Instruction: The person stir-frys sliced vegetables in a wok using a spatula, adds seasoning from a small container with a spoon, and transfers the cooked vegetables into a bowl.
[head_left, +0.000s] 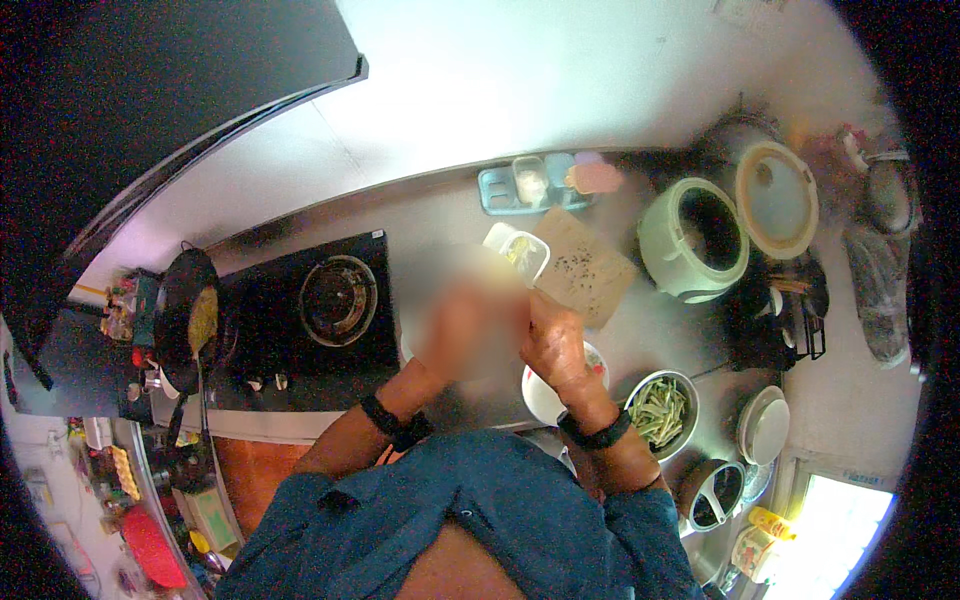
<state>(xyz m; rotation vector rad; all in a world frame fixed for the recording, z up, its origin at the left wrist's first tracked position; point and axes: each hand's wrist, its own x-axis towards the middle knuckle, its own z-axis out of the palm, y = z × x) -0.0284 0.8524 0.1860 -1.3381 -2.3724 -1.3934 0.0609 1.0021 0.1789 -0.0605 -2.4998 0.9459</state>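
Over the counter, my left hand (448, 330) and my right hand (556, 335) are raised close together. A blur covers most of the left hand and the space between them, so whatever they may hold is hidden. The right hand's fingers are curled. Just beyond them stands a white plastic container (534, 253) with pale shredded food inside. A brown cutting board (611, 281), strewn with dark specks, lies beside it. Partly under my right hand is a white bowl with red marks (541, 394). A metal bowl (694, 409) of cut green beans (658, 412) sits to its right.
At left are a black gas stove (255, 307) and a dark wok (174, 277) with a spatula (204, 322) in it. A blue compartment tray (495, 191) lies against the wall. A rice cooker (656, 251) with its lid (776, 199) raised stands at right, near stacked plates (766, 427).
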